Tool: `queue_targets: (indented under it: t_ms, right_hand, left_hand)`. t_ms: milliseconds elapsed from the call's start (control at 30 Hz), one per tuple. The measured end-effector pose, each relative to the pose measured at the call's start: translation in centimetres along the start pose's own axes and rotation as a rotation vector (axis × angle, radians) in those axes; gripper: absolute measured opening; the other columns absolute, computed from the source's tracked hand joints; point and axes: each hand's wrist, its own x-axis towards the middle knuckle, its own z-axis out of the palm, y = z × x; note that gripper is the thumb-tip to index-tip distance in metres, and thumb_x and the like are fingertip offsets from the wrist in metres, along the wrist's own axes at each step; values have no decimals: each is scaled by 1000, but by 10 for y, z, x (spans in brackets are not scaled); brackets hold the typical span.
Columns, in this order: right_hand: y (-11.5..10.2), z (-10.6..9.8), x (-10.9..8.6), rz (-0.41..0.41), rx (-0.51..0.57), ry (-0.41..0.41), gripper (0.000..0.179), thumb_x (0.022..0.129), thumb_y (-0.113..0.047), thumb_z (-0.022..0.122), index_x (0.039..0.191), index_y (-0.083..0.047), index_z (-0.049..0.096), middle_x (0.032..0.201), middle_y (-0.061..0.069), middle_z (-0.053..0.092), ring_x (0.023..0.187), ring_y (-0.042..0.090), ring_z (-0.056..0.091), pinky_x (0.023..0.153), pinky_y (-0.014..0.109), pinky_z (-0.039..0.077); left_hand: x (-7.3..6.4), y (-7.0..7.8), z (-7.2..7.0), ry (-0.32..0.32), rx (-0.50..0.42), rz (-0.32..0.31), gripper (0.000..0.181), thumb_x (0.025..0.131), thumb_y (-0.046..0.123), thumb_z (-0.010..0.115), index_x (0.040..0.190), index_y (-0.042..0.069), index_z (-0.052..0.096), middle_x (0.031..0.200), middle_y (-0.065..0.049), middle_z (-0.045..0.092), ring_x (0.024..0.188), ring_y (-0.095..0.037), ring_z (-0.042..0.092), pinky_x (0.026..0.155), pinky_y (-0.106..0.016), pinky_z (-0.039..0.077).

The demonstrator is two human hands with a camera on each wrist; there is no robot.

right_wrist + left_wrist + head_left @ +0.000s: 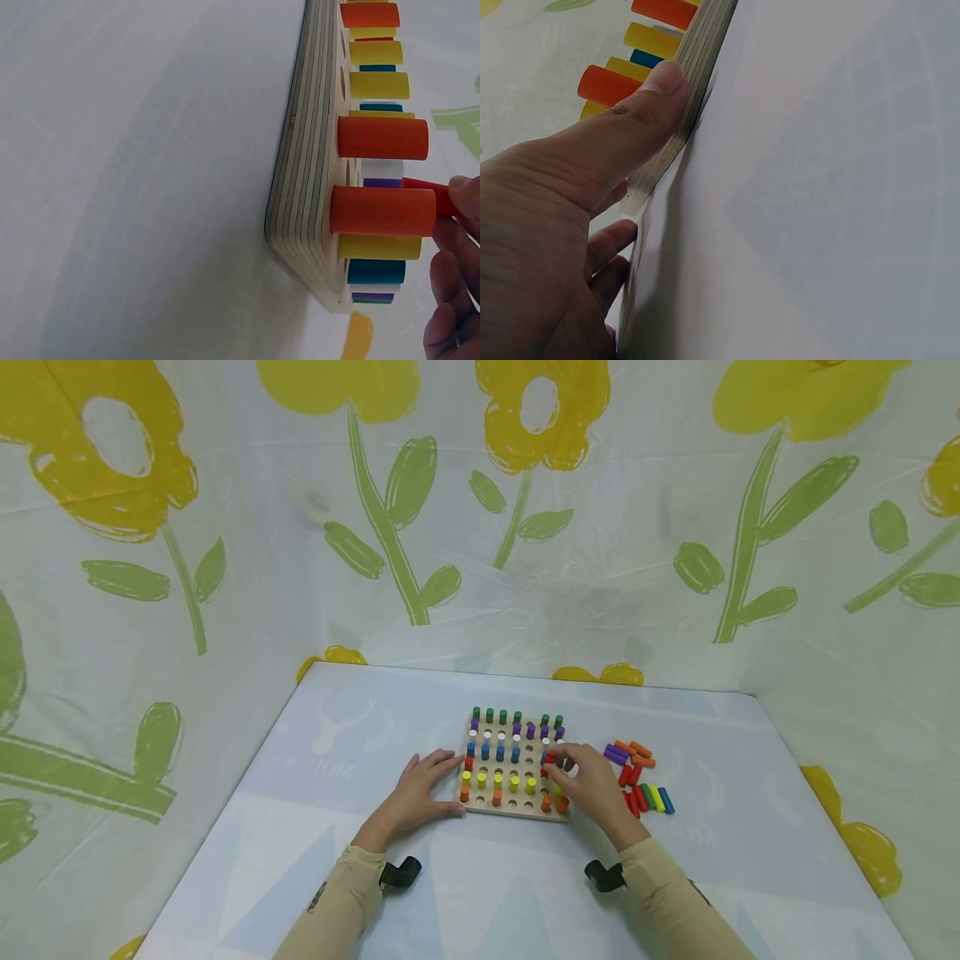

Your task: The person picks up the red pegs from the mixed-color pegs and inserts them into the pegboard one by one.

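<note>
A wooden pegboard (504, 811) lies on the table, with upright pegs in rows of green, purple, white, blue, red, yellow and orange. Between thumb and fingertips my right hand (596, 785) pinches a red peg (446, 198) over the board's right part, near the red row. In the right wrist view, orange pegs (382, 211) overlap part of it. My left hand (416, 797) rests at the board's front left corner, fingers spread along the side. Its thumb (649, 112) touches the board's front edge in the left wrist view.
Loose pegs lie right of the board: several orange (641, 749), purple (617, 753) and red (636, 775), plus a green, a yellow (657, 799) and a blue peg (666, 800). A flower-printed curtain (600, 610) stands behind the pale table (300, 827).
</note>
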Motion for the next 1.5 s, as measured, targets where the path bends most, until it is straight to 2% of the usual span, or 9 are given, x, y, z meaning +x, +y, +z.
queue_targets:
  t_ms: [367, 600, 1233, 1500]
  right_hand:
    - [-5, 4, 3, -32, 26, -2, 25, 93, -24, 76, 115, -12, 75, 100, -1, 71, 88, 20, 59, 73, 31, 52]
    - [-7, 6, 4, -30, 30, -14, 27, 94, -23, 75, 118, -12, 74, 97, -2, 69, 87, 20, 57, 71, 30, 51]
    - [-16, 15, 7, -4, 35, -13, 24, 94, -24, 75, 116, -14, 75, 102, -1, 69, 92, 19, 59, 82, 36, 58]
    - [-20, 15, 8, -2, 48, -32, 25, 94, -24, 75, 117, -16, 75, 100, -2, 67, 90, 18, 57, 77, 31, 55]
  left_hand:
    - [0, 0, 0, 18, -4, 23, 90, 80, 46, 85, 154, 14, 46, 156, -11, 43, 148, -32, 34, 125, -59, 4]
    - [1, 0, 1, 3, 2, 4, 90, 81, 47, 84, 156, 16, 44, 158, -9, 41, 149, -30, 32, 126, -56, 1]
    - [0, -1, 1, 7, 2, 12, 91, 80, 47, 84, 155, 15, 45, 157, -10, 41, 149, -31, 32, 125, -58, 3]
    - [1, -1, 1, 5, -1, 0, 90, 81, 47, 84, 155, 16, 45, 157, -9, 42, 150, -30, 31, 126, -56, 1]
